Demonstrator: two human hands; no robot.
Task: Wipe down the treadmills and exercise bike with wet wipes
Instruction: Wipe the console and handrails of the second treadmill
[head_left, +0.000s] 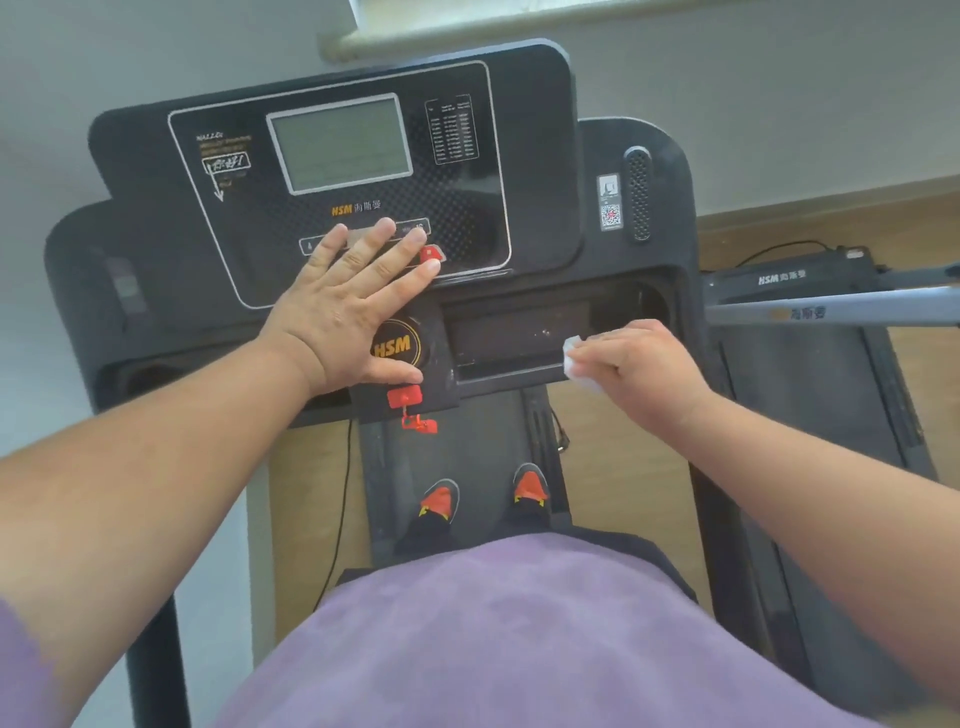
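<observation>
Two treadmills in view: black treadmill (332, 171) ahead, second treadmill (810, 374) at right. Left hand (348, 312) lay flat, fingers spread, on console buttons. Right hand (644, 369) pinched white wet wipe (574, 361) against console tray edge.

Wet wipe (577, 364): small white wad, crumpled, pinched in right hand (641, 371) fingertips, pressed on front lip of treadmill console (332, 171) tray, right of the HSM badge. Console black, grey LCD up top. Second treadmill (810, 364), black deck, sits further right of the grip.
</observation>
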